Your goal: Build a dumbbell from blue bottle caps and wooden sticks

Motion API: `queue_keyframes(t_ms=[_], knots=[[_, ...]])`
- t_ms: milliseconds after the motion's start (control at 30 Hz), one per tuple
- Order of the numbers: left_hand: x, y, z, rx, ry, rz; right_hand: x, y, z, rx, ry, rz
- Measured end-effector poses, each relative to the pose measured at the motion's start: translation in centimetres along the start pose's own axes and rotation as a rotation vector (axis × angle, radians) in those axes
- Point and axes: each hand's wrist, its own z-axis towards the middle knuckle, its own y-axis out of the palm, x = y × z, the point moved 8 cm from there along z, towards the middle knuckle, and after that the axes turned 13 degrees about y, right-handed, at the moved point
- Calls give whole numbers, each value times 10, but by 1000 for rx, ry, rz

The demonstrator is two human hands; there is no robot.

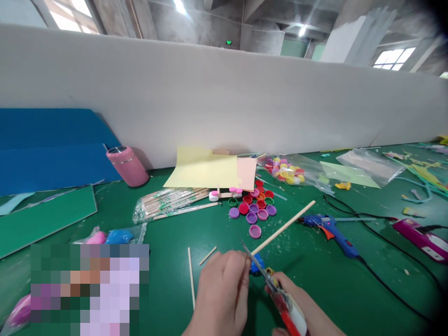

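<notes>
Scissors [292,322], one pair, red and white handles, nearest of all; right hand [297,291], curled about those handles, its fingers partly hidden by them. Left hand [224,282], one, just beside: fingers together, thumb and forefinger clamped on the near end of a pale wooden stick [285,226], which slants up and away over the table [164,266]. Blades lie across the stick close to the left fingertips; whether they bite yet, I cannot tell. Step in hand, by my reading: lining up a cut. Such a cut calls for a steady pinch, fingertips clear of the edge, then a firm squeeze of the handles. Blue piece [257,262], one, behind the blades, partly covered. Loose sticks, two: one long [191,275], one short [207,256], left of the left hand. Glue gun [336,233], blue, lying to the right, apart from both hands. Caps [255,231], a cluster, red, purple, pink and green. Packet [171,203] of sticks, clear wrap. Bag [284,170] of caps, mixed colours. Paper [205,168], yellow. Flask [129,168], pink, tilted. Partition [210,98], white, behind everything on the table.
</notes>
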Motion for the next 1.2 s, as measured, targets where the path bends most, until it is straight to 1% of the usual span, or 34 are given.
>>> queue_keyframes(t_ms=[67,167,233,300,467,533,567,733,800,833,933,1100,1200], knots=[[-5,2,2,-56,-63,-105,0,0,-1,-18,13,11],[-11,6,2,-130,-159,-269,4,-3,0,8,28,-2],[-12,7,2,-158,-178,-325,6,-1,1,-7,39,-20],[-11,7,1,-151,-168,-302,6,1,2,-21,43,-23],[-7,3,0,-88,-108,-100,1,0,3,15,-11,-25],[-5,3,0,-92,-91,-102,2,0,3,28,-8,-38],[-5,3,-1,-99,-106,-132,3,0,3,34,-2,-43],[-15,8,-2,-148,-285,-448,7,-2,1,62,21,-52],[-18,13,-4,-211,-361,-521,7,-3,0,67,12,-57],[-19,14,-4,-223,-379,-543,5,-3,0,64,-1,-65],[-21,10,-2,-183,-399,-529,-4,-2,-1,56,-49,-97],[-19,-1,-3,-57,-346,-432,-23,-1,-1,63,-71,-159],[-21,-3,-3,-57,-349,-464,-29,0,-1,63,-96,-164]])
